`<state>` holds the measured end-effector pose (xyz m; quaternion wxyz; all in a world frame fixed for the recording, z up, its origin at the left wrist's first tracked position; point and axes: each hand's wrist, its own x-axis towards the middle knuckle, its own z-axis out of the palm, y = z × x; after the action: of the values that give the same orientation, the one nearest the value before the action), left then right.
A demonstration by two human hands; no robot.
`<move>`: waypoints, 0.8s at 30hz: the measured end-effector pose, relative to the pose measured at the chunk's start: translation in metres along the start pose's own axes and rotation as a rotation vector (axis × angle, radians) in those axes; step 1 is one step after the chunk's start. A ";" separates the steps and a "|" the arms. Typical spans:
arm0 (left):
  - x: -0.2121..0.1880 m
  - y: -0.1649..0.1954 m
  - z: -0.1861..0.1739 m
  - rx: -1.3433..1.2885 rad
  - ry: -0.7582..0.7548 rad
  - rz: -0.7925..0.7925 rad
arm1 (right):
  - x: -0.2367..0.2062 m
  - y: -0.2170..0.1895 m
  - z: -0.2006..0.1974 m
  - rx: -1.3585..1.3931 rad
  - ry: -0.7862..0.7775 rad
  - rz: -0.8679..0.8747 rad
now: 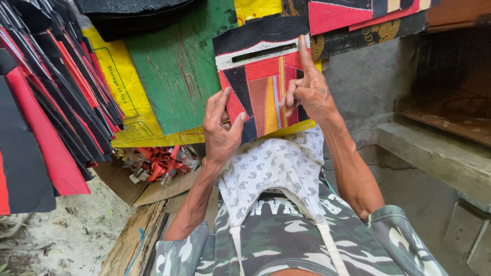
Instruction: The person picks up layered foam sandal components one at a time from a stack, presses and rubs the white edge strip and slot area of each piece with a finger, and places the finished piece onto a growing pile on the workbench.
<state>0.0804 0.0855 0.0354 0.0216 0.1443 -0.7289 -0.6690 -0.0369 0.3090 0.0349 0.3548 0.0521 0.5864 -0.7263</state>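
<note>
I hold up a flat patchwork piece (pixel 258 76) of black, red, orange and yellow fabric with a slot cut near its white-edged top. My left hand (pixel 221 128) grips its lower left corner between thumb and fingers. My right hand (pixel 307 89) rests on its right edge, index finger pointing up along the side and the other fingers curled onto the face. A white patterned cloth (pixel 273 171) hangs below the piece over my camouflage shirt (pixel 286 240).
Stacked red and black fabric sheets (pixel 46 92) hang at the left. A green wooden board (pixel 176 66) leans on a yellow sack (pixel 123 97) behind. Orange straps (pixel 158 163) lie on cardboard. A wooden plank (pixel 130 240) sits below; a concrete ledge (pixel 434 148) runs at right.
</note>
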 end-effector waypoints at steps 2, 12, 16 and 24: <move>0.000 0.000 0.000 0.018 -0.005 -0.008 | 0.001 -0.002 0.002 -0.027 0.020 0.025; -0.001 0.005 0.000 0.020 -0.032 -0.022 | 0.006 -0.002 0.003 0.007 -0.001 -0.003; -0.004 0.006 0.000 0.024 -0.032 -0.037 | 0.004 0.000 0.009 -0.045 -0.008 -0.037; -0.005 0.004 -0.001 -0.013 -0.037 -0.017 | 0.000 0.007 0.018 -0.128 -0.122 -0.067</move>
<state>0.0845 0.0864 0.0399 0.0031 0.1379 -0.7235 -0.6764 -0.0268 0.2923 0.0343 0.3679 -0.0348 0.6104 -0.7006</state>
